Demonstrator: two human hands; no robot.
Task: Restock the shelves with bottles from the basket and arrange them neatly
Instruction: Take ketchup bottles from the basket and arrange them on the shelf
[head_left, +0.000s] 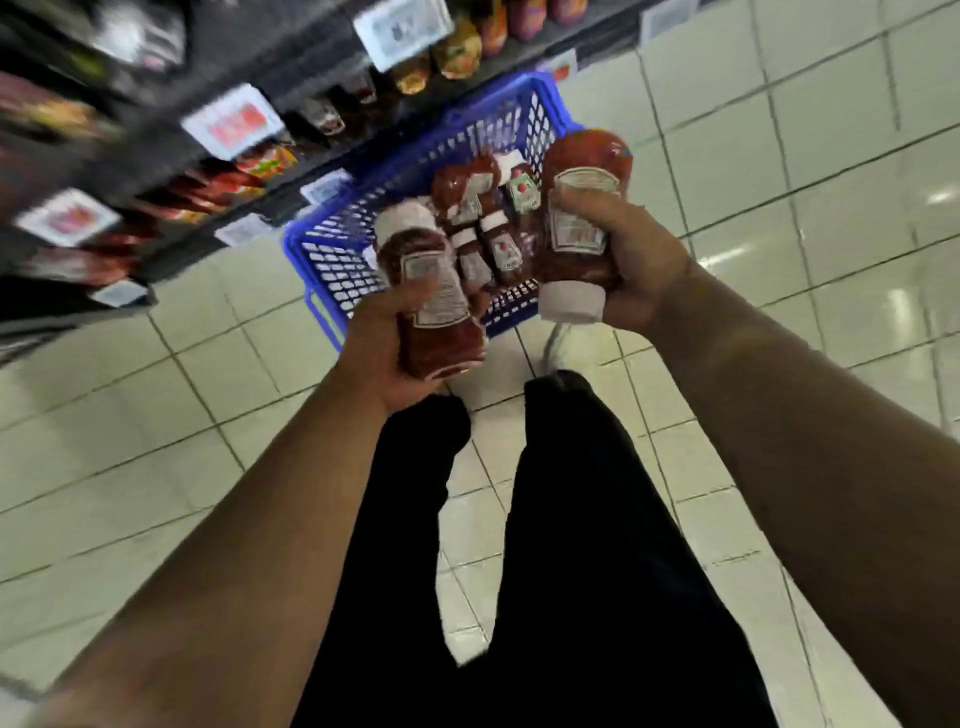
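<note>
My left hand (387, 345) grips a red ketchup bottle (434, 306) with its white cap pointing away from me. In my right hand (631, 260) I hold a second ketchup bottle (584, 208), its white cap turned toward me. Both bottles hang above the near edge of a blue plastic basket (332, 260) that stands on the tiled floor. Several more ketchup bottles (488, 218) lie inside the basket. Dark shelves (156, 171) with red bottles and packets run along the left, blurred.
White price tags (234, 122) hang on the shelf edges. My legs in black trousers (561, 519) stand just behind the basket. Pale glossy floor tiles (805, 182) stretch to the right and near left.
</note>
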